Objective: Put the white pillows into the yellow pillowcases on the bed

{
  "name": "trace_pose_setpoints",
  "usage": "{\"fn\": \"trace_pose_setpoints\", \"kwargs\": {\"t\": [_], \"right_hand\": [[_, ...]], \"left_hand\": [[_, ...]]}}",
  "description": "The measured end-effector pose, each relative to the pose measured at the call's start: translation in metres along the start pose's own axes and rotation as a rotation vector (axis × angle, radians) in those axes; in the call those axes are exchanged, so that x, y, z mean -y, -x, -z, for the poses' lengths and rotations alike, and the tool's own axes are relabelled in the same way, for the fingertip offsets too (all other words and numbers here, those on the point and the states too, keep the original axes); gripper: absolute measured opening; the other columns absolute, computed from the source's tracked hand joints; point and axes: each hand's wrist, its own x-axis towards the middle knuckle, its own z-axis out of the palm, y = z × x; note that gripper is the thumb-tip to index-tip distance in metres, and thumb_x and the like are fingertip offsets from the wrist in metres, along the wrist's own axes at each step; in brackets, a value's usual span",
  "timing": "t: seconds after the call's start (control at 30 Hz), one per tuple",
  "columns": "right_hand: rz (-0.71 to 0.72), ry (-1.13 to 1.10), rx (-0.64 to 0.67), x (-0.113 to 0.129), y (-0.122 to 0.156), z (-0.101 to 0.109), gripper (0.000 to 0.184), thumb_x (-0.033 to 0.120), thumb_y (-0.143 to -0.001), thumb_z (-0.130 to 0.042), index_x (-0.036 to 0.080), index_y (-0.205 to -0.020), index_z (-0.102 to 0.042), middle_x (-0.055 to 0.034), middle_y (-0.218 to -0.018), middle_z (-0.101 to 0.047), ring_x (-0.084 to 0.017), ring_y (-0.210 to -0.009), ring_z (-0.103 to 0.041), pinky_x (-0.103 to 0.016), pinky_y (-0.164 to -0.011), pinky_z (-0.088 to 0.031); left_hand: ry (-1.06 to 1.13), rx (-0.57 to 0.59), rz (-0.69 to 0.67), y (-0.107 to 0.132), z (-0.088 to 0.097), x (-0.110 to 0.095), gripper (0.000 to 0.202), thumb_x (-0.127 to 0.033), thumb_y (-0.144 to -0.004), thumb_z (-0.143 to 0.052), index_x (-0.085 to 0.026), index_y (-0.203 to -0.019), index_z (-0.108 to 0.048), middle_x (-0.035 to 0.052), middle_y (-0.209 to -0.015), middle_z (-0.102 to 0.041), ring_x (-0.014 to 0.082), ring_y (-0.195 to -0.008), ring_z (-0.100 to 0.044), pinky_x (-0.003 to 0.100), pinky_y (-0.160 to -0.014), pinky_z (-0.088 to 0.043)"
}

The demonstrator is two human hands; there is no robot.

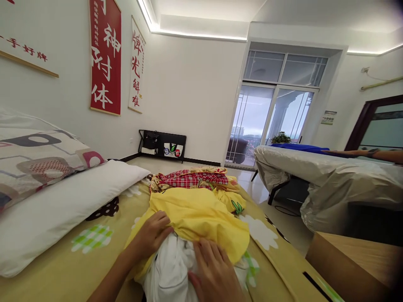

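Observation:
A yellow fabric cover (201, 220) lies bunched on the bed over a white pillow (171, 272). My left hand (151, 235) is curled with its fingertips tucked under the yellow cover's edge, gripping it. Flat on the white pillow rests my right hand (214, 272), fingers stretched toward the cover's hem. Beyond the yellow cover lies a red checked cloth (192, 179) mixed with patterned yellow fabric.
The bed has a yellow sheet (78, 260) with flower prints. A white pillow (63, 205) and a patterned pillow (34, 157) lie at left. A covered table (330, 176) stands at right, a wooden box (362, 260) near right, a glass door (267, 121) behind.

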Motion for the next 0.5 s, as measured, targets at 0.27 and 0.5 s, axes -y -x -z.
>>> {"fn": "trace_pose_setpoints", "kwargs": {"t": [0.27,0.5], "right_hand": [[-0.073,-0.115,0.135,0.024,0.002,-0.014,0.04,0.041,-0.073,-0.062,0.015,-0.103,-0.059,-0.0072,-0.072,-0.066,-0.021,-0.059,-0.058,-0.032,-0.058,-0.042],[0.096,-0.492,-0.079,0.003,-0.005,0.005,0.019,0.022,-0.082,-0.048,0.023,-0.093,-0.063,0.001,-0.059,-0.058,-0.014,-0.054,-0.055,-0.025,-0.053,-0.04]], "left_hand": [[0.193,-0.17,0.275,0.007,-0.001,0.053,0.031,-0.045,-0.089,-0.042,-0.018,-0.076,-0.051,0.0012,-0.075,-0.055,0.017,-0.075,-0.052,0.028,-0.071,-0.042],[-0.176,0.268,0.26,0.011,0.042,-0.002,0.016,-0.035,-0.077,-0.055,-0.02,-0.081,-0.057,0.0025,-0.084,-0.063,0.0209,-0.078,-0.058,0.03,-0.071,-0.044]]}}
